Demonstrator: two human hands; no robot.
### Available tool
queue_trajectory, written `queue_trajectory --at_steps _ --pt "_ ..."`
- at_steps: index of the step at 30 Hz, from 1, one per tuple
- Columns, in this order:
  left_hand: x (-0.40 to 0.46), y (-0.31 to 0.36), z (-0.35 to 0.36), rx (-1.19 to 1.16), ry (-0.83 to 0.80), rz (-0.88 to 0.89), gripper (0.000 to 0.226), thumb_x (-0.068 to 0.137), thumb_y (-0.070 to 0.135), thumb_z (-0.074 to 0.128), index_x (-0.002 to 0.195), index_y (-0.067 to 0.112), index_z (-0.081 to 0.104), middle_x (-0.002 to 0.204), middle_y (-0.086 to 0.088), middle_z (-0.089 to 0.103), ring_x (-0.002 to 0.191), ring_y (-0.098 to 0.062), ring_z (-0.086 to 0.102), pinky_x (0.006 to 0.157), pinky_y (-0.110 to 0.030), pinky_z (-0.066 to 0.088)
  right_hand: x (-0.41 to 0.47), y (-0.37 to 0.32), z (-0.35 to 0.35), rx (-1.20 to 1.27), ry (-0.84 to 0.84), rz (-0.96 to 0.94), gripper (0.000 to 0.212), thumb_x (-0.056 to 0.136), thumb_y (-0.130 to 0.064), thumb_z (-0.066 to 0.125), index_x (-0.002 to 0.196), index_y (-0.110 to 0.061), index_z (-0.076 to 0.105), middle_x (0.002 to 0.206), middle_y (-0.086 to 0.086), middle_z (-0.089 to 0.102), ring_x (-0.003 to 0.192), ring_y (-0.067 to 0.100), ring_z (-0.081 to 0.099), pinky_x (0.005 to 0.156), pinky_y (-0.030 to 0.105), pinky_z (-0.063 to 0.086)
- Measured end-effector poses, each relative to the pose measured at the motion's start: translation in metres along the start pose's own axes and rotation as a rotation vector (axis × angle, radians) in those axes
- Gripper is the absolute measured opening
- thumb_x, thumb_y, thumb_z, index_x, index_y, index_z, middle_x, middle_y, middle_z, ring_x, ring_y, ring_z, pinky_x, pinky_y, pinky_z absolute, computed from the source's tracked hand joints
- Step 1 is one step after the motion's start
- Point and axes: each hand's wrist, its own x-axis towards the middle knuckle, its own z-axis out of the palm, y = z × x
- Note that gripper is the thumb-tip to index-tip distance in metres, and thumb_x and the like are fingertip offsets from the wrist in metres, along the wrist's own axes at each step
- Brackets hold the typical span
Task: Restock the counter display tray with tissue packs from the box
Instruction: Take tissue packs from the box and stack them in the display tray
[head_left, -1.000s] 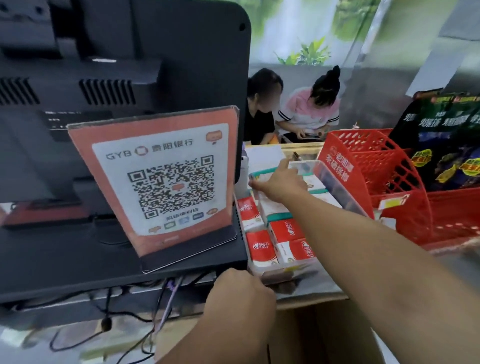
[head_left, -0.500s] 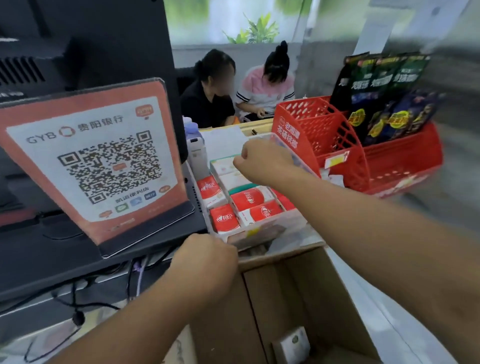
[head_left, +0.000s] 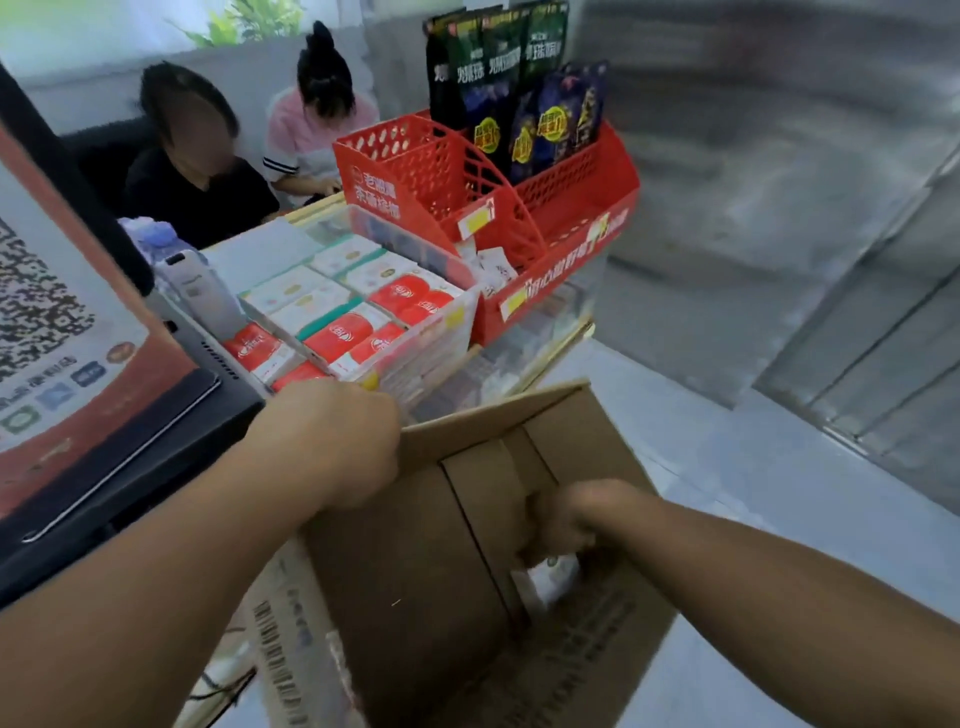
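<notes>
The clear display tray (head_left: 457, 322) sits on the counter, filled with red tissue packs (head_left: 340, 335) at the front and white ones (head_left: 311, 291) behind. Below it stands the open cardboard box (head_left: 415, 571). My left hand (head_left: 337, 441) is closed on the box's top flap at the counter edge. My right hand (head_left: 566, 519) is deep inside the box, fingers curled on a white tissue pack (head_left: 545, 577) that is partly hidden and blurred.
A red plastic basket (head_left: 561, 208) with dark snack bags (head_left: 514, 83) stands right of the tray. A QR code sign (head_left: 62, 332) and a black monitor base are at the left. Two people sit beyond the counter. Grey floor lies to the right.
My right hand left the tray and dropped into the box onto a white pack. My view swung down and right. The left hand stays on the box flap.
</notes>
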Motion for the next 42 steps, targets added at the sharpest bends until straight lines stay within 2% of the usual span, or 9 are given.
queue_trajectory --at_steps 5,12,19,23,26,28,34,38,42 --pt "-0.010 0.003 0.001 0.013 0.063 0.059 0.013 0.091 0.039 0.049 0.086 0.028 0.045 0.070 0.007 0.046 0.072 -0.013 0.057 0.067 -0.029 0.055 0.034 0.014 0.048 0.121 0.033 0.057 0.076 0.085 -0.058 0.068 0.140 -0.008 0.054 0.141 0.010 0.055 0.123 0.033 0.055 0.094 0.034 0.044" --pt "-0.022 -0.012 0.005 0.039 0.037 0.029 0.013 0.090 0.039 0.050 0.090 0.026 0.052 0.070 0.006 0.044 0.071 -0.015 0.055 0.065 -0.030 0.053 0.054 -0.002 0.074 0.320 0.144 0.057 0.114 0.058 -0.067 0.083 0.151 -0.019 0.039 0.157 0.010 0.032 0.135 0.035 0.043 0.102 0.042 0.043" --pt "-0.032 -0.022 0.006 0.010 0.032 -0.015 0.011 0.091 0.037 0.050 0.091 0.027 0.054 0.079 0.004 0.052 0.075 -0.016 0.059 0.066 -0.031 0.055 0.063 -0.017 0.085 0.505 0.229 -0.072 0.103 0.059 -0.047 0.092 0.144 -0.019 0.040 0.149 0.011 0.026 0.125 0.034 0.046 0.103 0.037 0.044" --pt "-0.030 -0.024 0.007 0.002 0.008 -0.027 0.019 0.092 0.034 0.050 0.103 0.024 0.061 0.084 0.003 0.057 0.076 -0.016 0.061 0.063 -0.029 0.052 0.080 -0.012 0.090 0.512 0.235 -0.091 0.144 0.029 -0.082 0.082 0.149 -0.019 0.036 0.156 0.019 0.019 0.132 0.037 0.043 0.108 0.033 0.041" --pt "-0.028 -0.021 0.006 0.013 0.010 -0.010 0.019 0.093 0.034 0.049 0.104 0.024 0.060 0.086 0.003 0.059 0.076 -0.015 0.062 0.065 -0.030 0.055 0.068 -0.019 0.084 0.399 0.182 -0.067 0.147 0.038 -0.081 0.078 0.156 -0.014 0.023 0.160 0.022 0.005 0.143 0.041 0.029 0.114 0.035 0.032" --pt "-0.026 -0.019 0.006 0.020 0.009 -0.009 0.020 0.094 0.033 0.048 0.107 0.023 0.060 0.092 0.001 0.062 0.080 -0.017 0.063 0.068 -0.032 0.056 0.064 -0.022 0.080 0.411 0.199 -0.079 0.156 0.023 -0.088 0.067 0.155 -0.016 0.026 0.158 0.020 0.013 0.140 0.040 0.034 0.113 0.036 0.035" --pt "-0.013 -0.016 0.008 -0.015 -0.037 -0.039 0.020 0.092 0.024 0.049 0.108 0.020 0.061 0.089 0.001 0.061 0.082 -0.019 0.063 0.073 -0.034 0.057 0.001 -0.036 0.014 0.413 0.297 -0.351 0.080 0.069 -0.061 0.072 0.140 -0.035 0.046 0.133 -0.007 0.042 0.111 0.014 0.054 0.099 0.037 0.048" --pt "0.004 -0.013 0.013 -0.061 -0.116 -0.045 0.021 0.091 0.022 0.053 0.108 0.020 0.065 0.093 0.001 0.065 0.083 -0.019 0.065 0.075 -0.035 0.057 -0.094 -0.043 -0.076 0.304 0.179 -0.620 0.068 0.068 -0.060 0.063 0.131 -0.036 0.053 0.120 -0.010 0.056 0.106 0.010 0.057 0.092 0.033 0.049" --pt "0.019 -0.010 0.009 -0.051 -0.122 -0.025 0.021 0.092 0.019 0.051 0.111 0.018 0.062 0.102 -0.003 0.067 0.090 -0.023 0.065 0.074 -0.032 0.053 -0.134 -0.057 -0.162 0.443 0.264 -0.885 0.063 0.070 -0.044 0.063 0.127 -0.018 0.058 0.108 -0.001 0.065 0.090 0.006 0.065 0.071 0.016 0.048"
